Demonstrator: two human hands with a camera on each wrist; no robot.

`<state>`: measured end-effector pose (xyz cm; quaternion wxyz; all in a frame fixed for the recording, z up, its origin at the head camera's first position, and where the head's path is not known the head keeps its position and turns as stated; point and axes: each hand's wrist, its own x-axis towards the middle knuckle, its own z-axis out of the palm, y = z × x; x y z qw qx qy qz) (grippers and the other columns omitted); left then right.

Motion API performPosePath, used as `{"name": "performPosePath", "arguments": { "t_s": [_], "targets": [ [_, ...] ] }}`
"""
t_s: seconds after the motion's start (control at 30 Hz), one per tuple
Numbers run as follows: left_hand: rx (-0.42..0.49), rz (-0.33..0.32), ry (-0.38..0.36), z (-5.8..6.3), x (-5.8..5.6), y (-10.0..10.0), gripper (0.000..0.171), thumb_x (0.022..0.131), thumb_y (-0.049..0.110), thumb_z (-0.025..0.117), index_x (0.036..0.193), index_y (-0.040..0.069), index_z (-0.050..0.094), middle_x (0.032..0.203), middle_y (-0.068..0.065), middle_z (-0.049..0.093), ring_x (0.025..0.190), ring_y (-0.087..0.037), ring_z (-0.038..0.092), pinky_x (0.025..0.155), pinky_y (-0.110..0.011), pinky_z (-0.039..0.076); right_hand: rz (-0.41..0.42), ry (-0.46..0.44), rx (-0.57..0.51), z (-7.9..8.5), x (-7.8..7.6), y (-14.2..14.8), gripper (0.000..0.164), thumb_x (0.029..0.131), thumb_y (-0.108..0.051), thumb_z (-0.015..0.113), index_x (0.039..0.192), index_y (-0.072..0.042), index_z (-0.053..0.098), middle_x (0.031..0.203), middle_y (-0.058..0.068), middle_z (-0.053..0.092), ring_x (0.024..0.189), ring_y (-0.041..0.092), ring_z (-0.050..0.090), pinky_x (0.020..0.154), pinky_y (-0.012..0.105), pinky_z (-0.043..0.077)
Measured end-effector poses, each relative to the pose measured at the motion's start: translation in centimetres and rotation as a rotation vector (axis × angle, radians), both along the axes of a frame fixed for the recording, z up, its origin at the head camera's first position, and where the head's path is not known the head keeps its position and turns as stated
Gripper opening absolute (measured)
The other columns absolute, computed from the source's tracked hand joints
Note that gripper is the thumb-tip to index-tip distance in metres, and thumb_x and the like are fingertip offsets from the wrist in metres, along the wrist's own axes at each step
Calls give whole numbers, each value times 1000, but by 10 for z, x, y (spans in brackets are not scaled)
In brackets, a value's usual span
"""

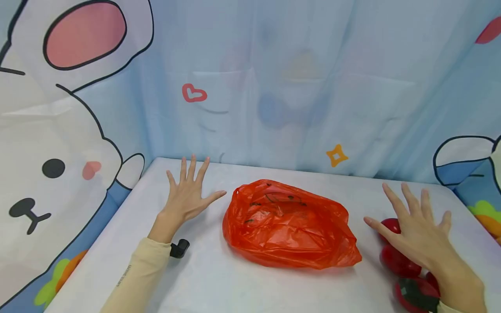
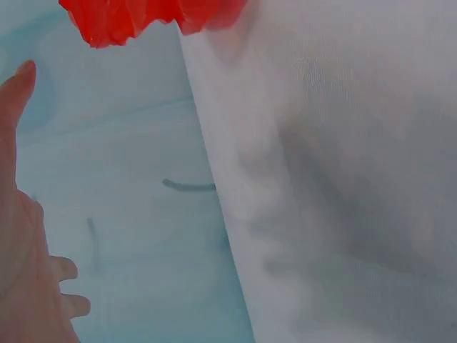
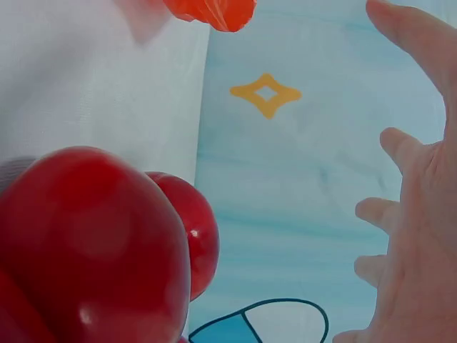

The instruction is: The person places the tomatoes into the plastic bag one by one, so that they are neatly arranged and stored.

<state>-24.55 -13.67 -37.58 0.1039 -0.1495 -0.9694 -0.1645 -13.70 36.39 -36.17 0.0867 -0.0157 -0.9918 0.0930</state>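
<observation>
A crumpled red plastic bag with dark print lies at the middle of the white table. To its left, my left hand is spread with fingers straight, its thumb pointing toward the bag and holding nothing. On the other side my right hand is spread too, above several shiny dark red round fruits that it partly hides. The right wrist view shows a large red fruit below the palm, apart from the fingers. In the left wrist view the bag's edge shows at the top.
The white table ends at the back against a light blue curtain printed with cartoon animals. A small black device sits at the left wrist. The fruits stand in a row along the table's right side.
</observation>
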Motion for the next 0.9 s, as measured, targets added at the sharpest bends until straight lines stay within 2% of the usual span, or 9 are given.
{"name": "performPosePath", "arguments": {
  "t_s": [0.2,0.33,0.43,0.57,0.67,0.77,0.9],
  "targets": [
    [72,-73,0,7,1,14,99,97,67,56,170,16,12,172,-24,13,160,-43,9,123,-72,10,36,-10,-28,-2,6,-3,108,91,-66,64,168,-13,9,167,36,1,149,64,-14,102,88,-11],
    [76,-165,33,13,7,33,98,97,65,60,167,9,21,171,-21,21,158,-39,20,125,-62,20,140,7,-76,1,6,-17,105,90,-58,73,168,-13,17,168,33,8,152,61,-7,108,85,-8],
    [45,-275,75,15,14,50,92,97,61,64,162,4,33,168,-18,31,155,-36,29,125,-56,26,236,-19,-114,4,3,-38,101,87,-52,79,165,-13,28,168,29,18,153,57,7,109,86,12],
    [-66,-475,122,14,22,74,77,100,50,67,154,0,46,160,-17,45,150,-33,40,125,-50,28,344,-93,-176,5,0,-72,91,87,-48,83,160,-13,40,164,23,30,146,52,29,96,77,46],
    [-166,-578,122,10,25,88,71,103,45,66,153,-1,47,158,-17,48,149,-31,42,126,-47,25,407,-106,-209,2,-3,-87,86,88,-45,83,157,-12,44,161,21,36,142,48,38,92,70,54],
    [-245,-589,74,6,26,95,79,102,52,64,157,0,43,162,-16,43,152,-31,37,127,-49,22,434,-113,-212,-2,-8,-95,84,88,-48,82,156,-14,45,159,19,39,140,46,42,95,69,53],
    [-333,-525,-11,1,24,96,95,96,66,62,162,4,34,169,-14,32,158,-31,26,129,-49,16,447,-146,-209,-7,-12,-98,85,88,-53,80,156,-15,47,159,18,42,140,46,44,99,71,49]
  ]
}}
